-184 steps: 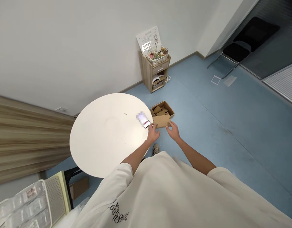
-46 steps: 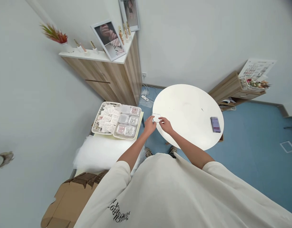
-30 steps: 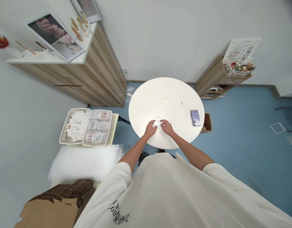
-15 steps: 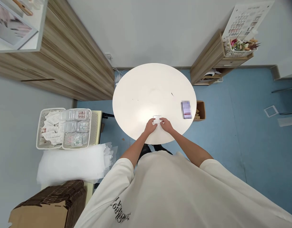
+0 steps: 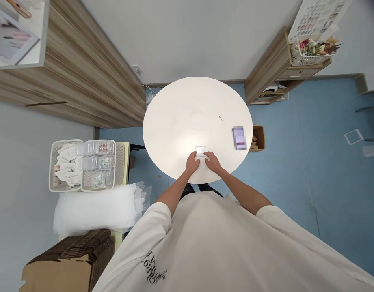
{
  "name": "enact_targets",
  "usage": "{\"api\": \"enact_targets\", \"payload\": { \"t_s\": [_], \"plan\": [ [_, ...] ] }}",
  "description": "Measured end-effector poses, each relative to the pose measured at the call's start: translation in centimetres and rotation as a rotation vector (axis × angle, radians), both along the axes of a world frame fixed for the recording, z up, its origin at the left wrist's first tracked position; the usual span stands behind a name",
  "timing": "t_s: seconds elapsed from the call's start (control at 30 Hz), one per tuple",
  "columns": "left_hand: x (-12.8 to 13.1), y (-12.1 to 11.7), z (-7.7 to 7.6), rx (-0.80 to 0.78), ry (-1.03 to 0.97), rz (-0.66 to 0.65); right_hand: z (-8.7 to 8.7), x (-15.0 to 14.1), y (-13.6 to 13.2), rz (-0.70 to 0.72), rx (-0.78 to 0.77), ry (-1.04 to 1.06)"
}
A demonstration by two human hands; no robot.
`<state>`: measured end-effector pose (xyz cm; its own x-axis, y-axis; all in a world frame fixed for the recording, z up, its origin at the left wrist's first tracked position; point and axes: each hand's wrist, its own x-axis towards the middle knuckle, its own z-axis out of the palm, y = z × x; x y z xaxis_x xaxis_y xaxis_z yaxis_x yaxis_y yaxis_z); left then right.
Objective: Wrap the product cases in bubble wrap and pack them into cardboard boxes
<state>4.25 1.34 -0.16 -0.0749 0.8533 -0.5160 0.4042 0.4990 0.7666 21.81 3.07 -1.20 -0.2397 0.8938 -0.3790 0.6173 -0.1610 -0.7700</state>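
Observation:
A small, clear, flat plastic case (image 5: pixel 200 150) lies on the white oval table (image 5: pixel 195 97) near its front edge. At the case's left near corner, my left hand (image 5: pixel 192 163) grips it with curled fingers. My right hand (image 5: pixel 213 163) holds the opposite near corner in the same way, thumb tucked inward. The case looks closed, and its contents are too small to make out.
A purple, pixelated item (image 5: pixel 239 138) lies at the table's right. Left of me stand white baskets (image 5: pixel 114 170) with clear packs, white foam sheets (image 5: pixel 95 209) and stacked cardboard (image 5: pixel 59 271). An open cardboard box (image 5: pixel 260 138) sits beyond the table's right edge.
Both hands have shifted slightly towards me along the case, so more of its top shows. The whole view has tilted a little.

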Motion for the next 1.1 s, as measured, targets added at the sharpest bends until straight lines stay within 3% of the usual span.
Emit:
{"api": "enact_targets", "payload": {
  "t_s": [0.27,0.47,1.1],
  "plan": [
    [-0.2,0.9,0.8,0.028,0.028,0.136,1.6,-0.7,1.2,-0.024,0.04,-0.04],
    [-0.8,1.9,1.1,0.036,0.046,0.136,2.9,-0.7,3.3,-0.002,0.028,-0.056],
    [-1.5,3.7,1.6,0.049,0.018,0.16,4.0,-1.3,7.0,0.165,0.027,-0.123]
  ]
}}
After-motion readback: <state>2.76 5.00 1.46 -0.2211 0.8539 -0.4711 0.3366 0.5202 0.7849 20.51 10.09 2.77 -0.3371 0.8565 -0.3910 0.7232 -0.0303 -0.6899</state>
